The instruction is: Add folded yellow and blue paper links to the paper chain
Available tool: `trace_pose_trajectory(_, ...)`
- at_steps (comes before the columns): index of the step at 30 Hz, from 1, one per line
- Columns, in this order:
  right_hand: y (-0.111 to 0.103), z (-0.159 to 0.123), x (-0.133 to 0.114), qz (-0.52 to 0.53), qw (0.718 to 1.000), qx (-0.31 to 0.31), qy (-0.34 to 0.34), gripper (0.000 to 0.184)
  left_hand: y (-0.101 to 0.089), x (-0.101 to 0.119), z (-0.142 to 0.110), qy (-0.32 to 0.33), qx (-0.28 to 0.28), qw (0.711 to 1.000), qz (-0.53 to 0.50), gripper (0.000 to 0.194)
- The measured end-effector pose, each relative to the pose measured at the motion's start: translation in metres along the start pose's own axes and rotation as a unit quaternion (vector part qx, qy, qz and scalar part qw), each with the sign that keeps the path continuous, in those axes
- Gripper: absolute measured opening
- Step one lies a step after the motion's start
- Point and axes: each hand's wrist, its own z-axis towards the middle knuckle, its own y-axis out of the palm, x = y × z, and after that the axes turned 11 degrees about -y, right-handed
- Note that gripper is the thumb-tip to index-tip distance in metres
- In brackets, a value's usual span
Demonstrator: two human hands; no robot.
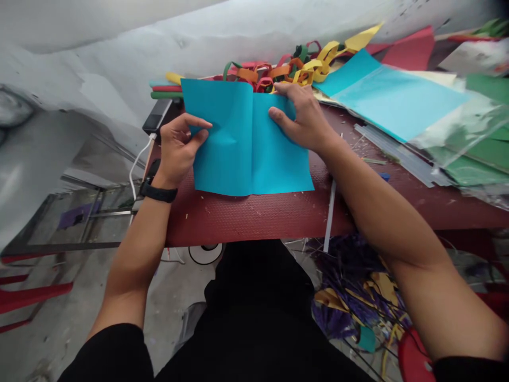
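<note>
A bright blue sheet of paper (274, 154) with an upright fold line down its middle is spread over the table edge in front of me. My left hand (178, 146), with a dark wristband below it, pinches the sheet's left half between thumb and forefinger. That half bulges up, with a small dent beside the fingertips. On the upper right of the sheet lies my right hand (298, 114), thumb and forefinger apart, resting on the paper. Its other fingers are partly hidden.
Behind the sheet lies a paper chain (294, 69) of coloured loops. More blue paper (397, 101) in clear plastic lies at the right, near clear plastic strips (401, 154). A black device (159, 115) with a white cable stands left on the red table (246, 223). Scraps (358, 297) litter the floor.
</note>
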Motion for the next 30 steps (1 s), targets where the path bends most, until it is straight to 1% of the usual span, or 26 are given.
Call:
trace_pose_trajectory(2, -0.002, 0.006, -0.010, 0.025, 1.000, 0.002, 0.004, 0.070, 0.003, 0.005, -0.001, -0.016, 0.005, 0.999, -0.028, 0.052)
trace_pose_trajectory(4, -0.001, 0.013, -0.021, 0.053, 0.998, 0.003, 0.016, 0.066, 0.006, 0.009, -0.002, -0.051, 0.009, 0.997, -0.064, 0.048)
trace_pose_trajectory(6, -0.001, 0.018, -0.032, 0.088, 0.996, -0.009, 0.030, 0.065, 0.007, 0.011, -0.003, -0.086, 0.011, 0.991, -0.099, 0.045)
trace_pose_trajectory(9, -0.003, 0.021, -0.042, 0.140, 0.988, -0.034, 0.049, 0.068, -0.001, 0.006, -0.001, -0.135, 0.007, 0.982, -0.129, 0.048)
trace_pose_trajectory(11, -0.005, 0.021, -0.045, 0.159, 0.984, -0.047, 0.066, 0.068, -0.013, 0.003, 0.003, -0.165, 0.007, 0.981, -0.107, 0.049)
trace_pose_trajectory(12, -0.006, 0.020, -0.045, 0.163, 0.983, -0.052, 0.074, 0.068, -0.019, 0.004, 0.005, -0.163, 0.016, 0.984, -0.076, 0.048)
trace_pose_trajectory(13, -0.007, 0.019, -0.045, 0.165, 0.982, -0.056, 0.080, 0.066, -0.022, 0.007, 0.008, -0.141, 0.034, 0.989, -0.033, 0.049)
trace_pose_trajectory(14, -0.007, 0.019, -0.046, 0.165, 0.981, -0.060, 0.083, 0.064, -0.024, 0.012, 0.011, -0.095, 0.063, 0.993, 0.016, 0.053)
trace_pose_trajectory(15, -0.006, 0.018, -0.046, 0.165, 0.981, -0.065, 0.083, 0.061, -0.021, 0.019, 0.014, -0.057, 0.069, 0.994, 0.063, 0.056)
trace_pose_trajectory(16, -0.006, 0.017, -0.046, 0.166, 0.980, -0.071, 0.081, 0.058, -0.015, 0.026, 0.018, -0.032, 0.041, 0.995, 0.090, 0.056)
trace_pose_trajectory(17, -0.005, 0.017, -0.046, 0.169, 0.979, -0.079, 0.079, 0.056, -0.005, 0.033, 0.022, -0.016, 0.009, 0.996, 0.091, 0.053)
trace_pose_trajectory(19, -0.005, 0.016, -0.046, 0.179, 0.976, -0.098, 0.076, 0.053, 0.020, 0.043, 0.031, -0.032, -0.062, 0.995, 0.067, 0.045)
trace_pose_trajectory(21, -0.005, 0.014, -0.047, 0.193, 0.972, -0.114, 0.074, 0.054, 0.044, 0.045, 0.039, -0.041, -0.124, 0.988, 0.087, 0.034)
trace_pose_trajectory(23, -0.007, 0.013, -0.047, 0.203, 0.969, -0.122, 0.074, 0.058, 0.059, 0.039, 0.046, -0.048, -0.161, 0.980, 0.106, 0.027)
trace_pose_trajectory(24, -0.009, 0.013, -0.047, 0.201, 0.969, -0.125, 0.074, 0.060, 0.062, 0.035, 0.048, -0.053, -0.172, 0.978, 0.106, 0.027)
trace_pose_trajectory(26, -0.011, 0.013, -0.048, 0.184, 0.971, -0.136, 0.072, 0.061, 0.061, 0.029, 0.051, -0.074, -0.182, 0.976, 0.092, 0.030)
trace_pose_trajectory(28, -0.011, 0.013, -0.047, 0.156, 0.974, -0.152, 0.064, 0.057, 0.057, 0.026, 0.051, -0.118, -0.187, 0.972, 0.079, 0.031)
trace_pose_trajectory(30, -0.009, 0.014, -0.046, 0.131, 0.976, -0.167, 0.055, 0.054, 0.056, 0.025, 0.051, -0.178, -0.190, 0.963, 0.073, 0.027)
